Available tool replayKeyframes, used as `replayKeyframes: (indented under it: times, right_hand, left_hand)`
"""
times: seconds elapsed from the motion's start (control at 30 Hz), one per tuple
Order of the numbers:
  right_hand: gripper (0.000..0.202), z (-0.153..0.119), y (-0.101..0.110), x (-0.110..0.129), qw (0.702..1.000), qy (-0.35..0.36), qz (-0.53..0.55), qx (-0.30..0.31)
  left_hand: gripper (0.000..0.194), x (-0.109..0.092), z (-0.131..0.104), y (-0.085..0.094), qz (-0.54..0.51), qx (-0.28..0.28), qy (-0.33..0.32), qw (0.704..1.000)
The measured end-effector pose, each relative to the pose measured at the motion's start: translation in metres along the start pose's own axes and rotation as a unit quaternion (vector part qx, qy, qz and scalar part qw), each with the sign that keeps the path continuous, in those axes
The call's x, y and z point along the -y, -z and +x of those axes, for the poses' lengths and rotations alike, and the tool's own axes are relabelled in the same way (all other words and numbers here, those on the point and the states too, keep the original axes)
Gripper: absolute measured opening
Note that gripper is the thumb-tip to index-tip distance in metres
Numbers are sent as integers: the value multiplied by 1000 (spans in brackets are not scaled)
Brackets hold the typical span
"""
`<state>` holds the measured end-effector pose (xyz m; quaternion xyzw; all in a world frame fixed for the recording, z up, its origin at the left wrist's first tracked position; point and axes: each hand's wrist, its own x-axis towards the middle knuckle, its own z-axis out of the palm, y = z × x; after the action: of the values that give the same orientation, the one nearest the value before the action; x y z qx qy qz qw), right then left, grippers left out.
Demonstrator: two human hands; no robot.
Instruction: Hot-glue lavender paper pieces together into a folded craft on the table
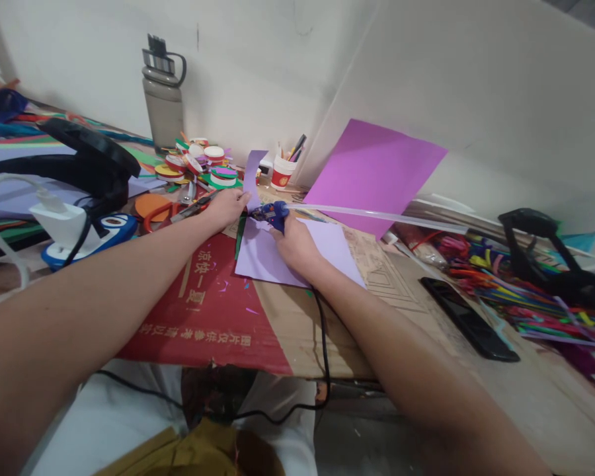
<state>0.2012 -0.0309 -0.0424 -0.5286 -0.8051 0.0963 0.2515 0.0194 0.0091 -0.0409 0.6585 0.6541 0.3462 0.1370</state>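
A white wall (258,79) rises at the back; before it spreads the pale tabletop (535,396), bearing a flattened red-and-tan cardboard sheet (228,301) with printed lettering; a bright purple rectangular paper sheet (374,175) leans against the wall, right of centre; a pale lavender paper sheet (337,254) lies on the cardboard, partly under the right hand (296,241); a grey translucent bottle with a dark lid (163,109) stands upright at the back left; a black rectangular phone (469,318) lies well apart at the right.

The right hand has its fingers wrapped around a small blue glue gun (276,215), its nozzle pointing left, just beside the left hand (227,208); a long, slim translucent rod (377,215) runs rightward from the glue gun, passing before the bright purple sheet; a thin black cord (323,330) hangs over the near cardboard edge, below the right wrist.

The left hand's fingers are closed on the left edge of a narrow purple paper strip (253,175); the strip stands up near the far left corner of the lavender sheet; behind it to the right is a small red-and-white cup holding pens (282,173).
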Motion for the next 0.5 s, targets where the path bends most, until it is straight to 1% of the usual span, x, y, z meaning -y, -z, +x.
replayKeyframes:
  times: [0.2,0.3,0.5]
  right_hand:
    - [37,-4,7,-1,1000,6,9,19]
    - [40,-8,11,-1,1000,2,16,26]
    - [40,-6,8,-1,1000,-4,15,14]
  left_hand:
    - [36,3,2,-2,-40,-2,-1,999]
    - [35,4,4,-3,-58,1,-8,998]
    - [37,3,4,-2,-14,-4,-16,1000]
